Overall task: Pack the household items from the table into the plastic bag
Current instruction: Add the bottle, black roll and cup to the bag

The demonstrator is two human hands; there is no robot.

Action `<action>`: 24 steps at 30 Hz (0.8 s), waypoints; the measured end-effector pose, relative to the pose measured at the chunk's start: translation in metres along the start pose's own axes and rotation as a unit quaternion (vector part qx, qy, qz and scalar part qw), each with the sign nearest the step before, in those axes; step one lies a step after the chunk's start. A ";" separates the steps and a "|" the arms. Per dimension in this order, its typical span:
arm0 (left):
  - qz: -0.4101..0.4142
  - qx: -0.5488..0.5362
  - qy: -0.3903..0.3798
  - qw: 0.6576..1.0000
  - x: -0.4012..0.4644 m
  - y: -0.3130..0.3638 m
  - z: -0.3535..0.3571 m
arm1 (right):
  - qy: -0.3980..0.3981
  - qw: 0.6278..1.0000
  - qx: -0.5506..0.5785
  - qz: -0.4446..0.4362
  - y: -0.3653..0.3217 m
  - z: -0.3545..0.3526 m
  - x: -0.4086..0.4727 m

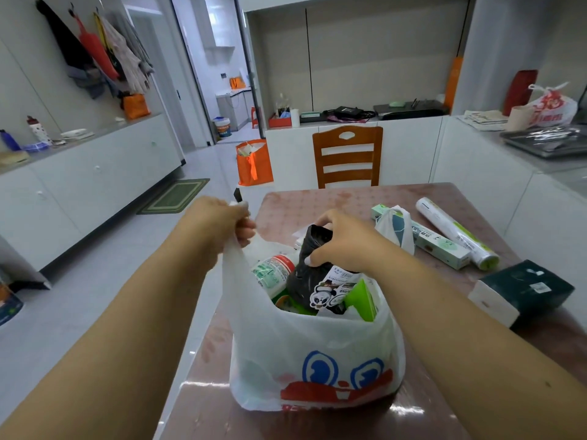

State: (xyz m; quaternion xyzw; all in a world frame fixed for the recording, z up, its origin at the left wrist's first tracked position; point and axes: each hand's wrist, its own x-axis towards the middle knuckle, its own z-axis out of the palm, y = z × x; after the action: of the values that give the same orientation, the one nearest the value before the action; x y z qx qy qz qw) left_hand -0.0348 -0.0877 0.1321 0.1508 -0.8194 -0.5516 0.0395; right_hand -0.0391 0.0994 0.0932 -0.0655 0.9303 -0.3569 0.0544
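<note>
- White plastic bag (314, 350) with a blue-and-red cartoon print stands upright at the near edge of the glossy reddish-brown patterned surface (295, 204), mouth open.
- Inside the bag: white bottle with red band and green label (272, 270) on the left, tilted; green flat pack (362, 300) on the right; between them a black plastic pouch with a panda label (313, 281), its lower part in the bag, its top above the rim.
- Right hand (338, 241) grips the top of the black pouch, fingers (320, 222) curled round it, thumb at the near side.
- Left hand (222, 222) holds the bag's left handle up, fingers closed round it; handle stretched taut.
- Right of the bag, apart from it: dark green box with a white end (524, 290) lies on the surface.
- Farther right: long pale green carton (435, 242) and white roll with green end (457, 236) lie side by side; the bag's second white handle (395, 227) stands in front of the carton.
- Beyond the surface: brown wooden slatted chair (347, 155).
- On the floor, left of the chair: orange tote bag (254, 163).
</note>
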 end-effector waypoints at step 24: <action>-0.097 -0.312 -0.077 0.942 -0.009 -0.007 -0.011 | 0.102 0.966 0.147 0.184 0.069 -0.024 0.023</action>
State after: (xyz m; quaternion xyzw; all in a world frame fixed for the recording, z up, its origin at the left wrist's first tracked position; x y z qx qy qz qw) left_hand -0.0222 -0.0973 0.1304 0.1669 -0.5883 -0.7905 -0.0326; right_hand -0.0709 0.1623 0.0639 0.1526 0.8642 -0.4783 0.0333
